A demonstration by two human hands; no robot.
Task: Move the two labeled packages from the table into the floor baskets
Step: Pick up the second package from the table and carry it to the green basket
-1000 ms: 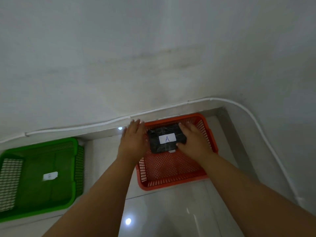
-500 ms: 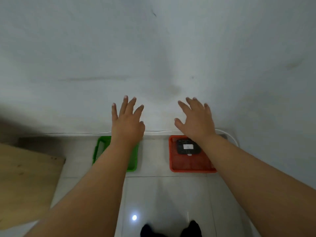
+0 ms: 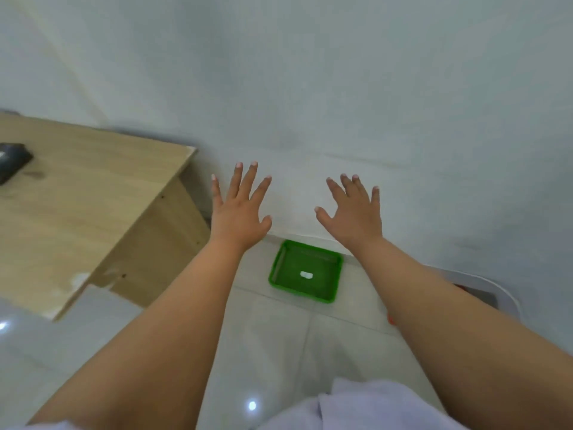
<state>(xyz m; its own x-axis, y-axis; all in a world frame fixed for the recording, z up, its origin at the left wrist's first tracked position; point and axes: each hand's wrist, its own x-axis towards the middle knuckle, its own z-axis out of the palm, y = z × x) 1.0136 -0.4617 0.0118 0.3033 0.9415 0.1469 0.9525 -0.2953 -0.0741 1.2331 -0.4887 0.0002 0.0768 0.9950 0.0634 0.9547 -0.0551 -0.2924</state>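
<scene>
Since one dark package (image 3: pixel 14 161) lies on the wooden table (image 3: pixel 93 193) at far left, I judge I should turn there and lift it with both palms before lowering it flat. I count one package, one table, an empty-handed left hand (image 3: pixel 240 209), one green basket (image 3: pixel 307 270) holding only a white label, and a right hand (image 3: pixel 353 212), fingers spread.

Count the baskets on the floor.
2: a green basket on the tiles by the wall, and an orange basket, mostly hidden behind the right forearm; only slivers show.
</scene>
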